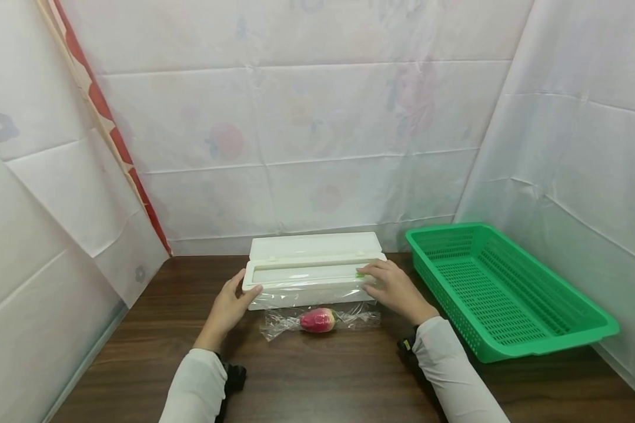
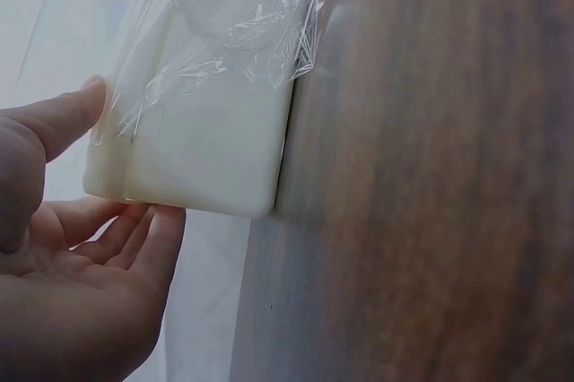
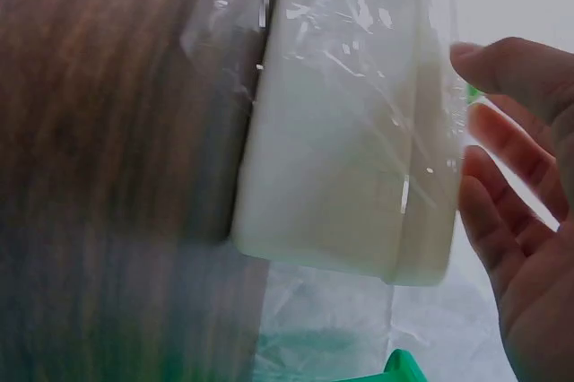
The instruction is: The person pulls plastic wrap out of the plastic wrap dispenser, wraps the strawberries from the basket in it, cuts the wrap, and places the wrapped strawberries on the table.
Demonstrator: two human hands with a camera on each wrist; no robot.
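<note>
A white cling film dispenser (image 1: 296, 298) stands on the table with its lid (image 1: 317, 244) folded back. Clear film (image 1: 360, 317) hangs over its front and reaches around a red and pale-yellow fruit-like piece (image 1: 317, 320) lying just before it. My left hand (image 1: 231, 302) holds the dispenser's left end, thumb at the top front edge and fingers at the end face (image 2: 197, 158). At the right end, my right hand (image 1: 394, 288) pinches a small green slide cutter (image 1: 360, 275) on the top, mostly hidden by the fingers in the right wrist view.
A large green plastic basket (image 1: 508, 346) stands to the right, close to my right forearm. White patterned sheeting (image 1: 317, 117) hangs at the back and both sides of the brown wooden table (image 1: 307, 382).
</note>
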